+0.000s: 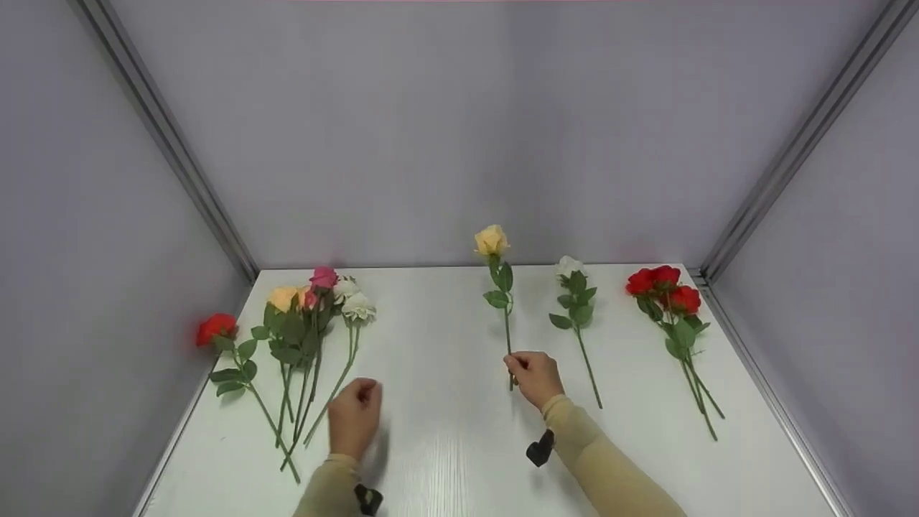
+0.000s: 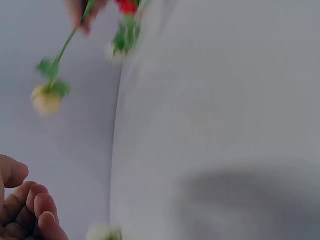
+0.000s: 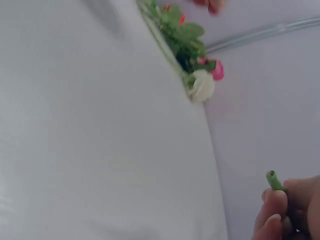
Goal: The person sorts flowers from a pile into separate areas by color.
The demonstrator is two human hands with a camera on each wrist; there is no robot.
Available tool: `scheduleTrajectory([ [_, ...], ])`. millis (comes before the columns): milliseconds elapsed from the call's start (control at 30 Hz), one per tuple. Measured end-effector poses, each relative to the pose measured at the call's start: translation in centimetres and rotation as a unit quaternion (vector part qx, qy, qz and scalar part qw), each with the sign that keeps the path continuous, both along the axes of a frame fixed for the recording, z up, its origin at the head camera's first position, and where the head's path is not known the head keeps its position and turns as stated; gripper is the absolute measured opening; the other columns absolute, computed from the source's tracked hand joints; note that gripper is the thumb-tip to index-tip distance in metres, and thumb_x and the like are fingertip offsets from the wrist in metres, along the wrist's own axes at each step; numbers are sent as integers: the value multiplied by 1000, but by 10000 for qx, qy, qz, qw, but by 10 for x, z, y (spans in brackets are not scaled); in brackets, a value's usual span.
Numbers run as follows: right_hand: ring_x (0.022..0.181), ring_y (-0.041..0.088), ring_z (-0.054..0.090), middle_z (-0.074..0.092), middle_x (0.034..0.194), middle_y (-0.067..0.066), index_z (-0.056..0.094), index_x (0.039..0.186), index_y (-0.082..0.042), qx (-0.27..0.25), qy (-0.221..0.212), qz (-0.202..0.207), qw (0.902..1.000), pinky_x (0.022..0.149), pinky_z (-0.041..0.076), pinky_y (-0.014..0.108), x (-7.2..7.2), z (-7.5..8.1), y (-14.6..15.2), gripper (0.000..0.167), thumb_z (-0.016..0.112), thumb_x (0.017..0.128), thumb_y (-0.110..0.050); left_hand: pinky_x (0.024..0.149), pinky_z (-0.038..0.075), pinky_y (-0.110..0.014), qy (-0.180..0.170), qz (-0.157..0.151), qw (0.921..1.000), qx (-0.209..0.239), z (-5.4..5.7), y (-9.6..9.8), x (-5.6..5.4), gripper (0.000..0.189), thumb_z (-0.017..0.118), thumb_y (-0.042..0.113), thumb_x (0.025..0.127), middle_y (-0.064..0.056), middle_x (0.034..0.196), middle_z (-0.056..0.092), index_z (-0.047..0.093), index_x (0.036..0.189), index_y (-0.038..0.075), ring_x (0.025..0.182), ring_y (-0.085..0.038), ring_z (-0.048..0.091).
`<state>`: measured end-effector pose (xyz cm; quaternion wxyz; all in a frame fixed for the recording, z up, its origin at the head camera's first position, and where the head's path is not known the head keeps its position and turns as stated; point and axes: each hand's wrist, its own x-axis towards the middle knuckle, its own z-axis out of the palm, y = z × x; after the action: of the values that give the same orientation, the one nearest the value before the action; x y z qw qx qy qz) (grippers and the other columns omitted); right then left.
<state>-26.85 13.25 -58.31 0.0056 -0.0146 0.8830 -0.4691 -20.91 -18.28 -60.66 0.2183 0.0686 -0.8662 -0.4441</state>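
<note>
A yellow rose (image 1: 492, 240) stands raised in the middle, bloom up, its stem pinched low between the thumb and fingers of my right hand (image 1: 537, 377). In the right wrist view the cut stem end (image 3: 273, 181) pokes out past the fingertips. My left hand (image 1: 353, 416) hovers over the table, fingers loosely curled around nothing; the left wrist view shows its thumb apart from the fingers (image 2: 42, 205). Close by on the left lie white flowers (image 1: 357, 306), a pink rose (image 1: 324, 277) and a yellow-orange rose (image 1: 283, 297), stems overlapping.
A white rose (image 1: 571, 268) lies alone right of my right hand. Several red roses (image 1: 664, 281) lie together at the table's right side. Another red rose (image 1: 216, 329) lies at the left edge. Grey panels (image 1: 445, 129) enclose the white table (image 1: 445, 445) at the back and sides.
</note>
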Motion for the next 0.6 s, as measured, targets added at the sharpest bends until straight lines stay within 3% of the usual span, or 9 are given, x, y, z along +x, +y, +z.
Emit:
scheduleTrajectory([
  [133, 66, 12, 55, 61, 70, -2, 69, 81, -4, 369, -118, -158, 9991, 60, 45, 29, -10, -14, 6, 24, 59, 97, -20, 65, 46, -40, -399, 884, 9949, -274, -9, -63, 4, 11, 65, 13, 88, -7, 75, 64, 69, 87, 3, 69, -23, 59],
  [267, 68, 11, 57, 65, 74, -1, 73, 89, -4, 531, -192, -375, 9977, 65, 49, 31, -15, -26, 10, 21, 61, 95, -19, 68, 44, -46, -980, 1439, 9843, -302, -15, -111, 11, 19, 59, 16, 91, -16, 81, 65, 66, 94, -2, 76, -32, 60],
  [433, 69, 12, 59, 67, 74, -1, 75, 90, -5, 582, -99, -620, 9963, 68, 51, 34, -19, -38, 11, 17, 64, 93, -18, 73, 44, -53, -1789, 1606, 9705, -187, -24, -148, 17, 31, 54, 21, 94, -26, 92, 64, 60, 103, -8, 84, -42, 60],
  [600, 70, 12, 60, 67, 72, -4, 76, 85, -9, 696, -175, -815, 9941, 70, 51, 35, -22, -48, 5, 15, 66, 91, -19, 76, 43, -55, -2242, 1642, 9605, -169, -36, -163, 19, 38, 55, 25, 93, -30, 97, 62, 58, 106, -12, 89, -46, 59],
])
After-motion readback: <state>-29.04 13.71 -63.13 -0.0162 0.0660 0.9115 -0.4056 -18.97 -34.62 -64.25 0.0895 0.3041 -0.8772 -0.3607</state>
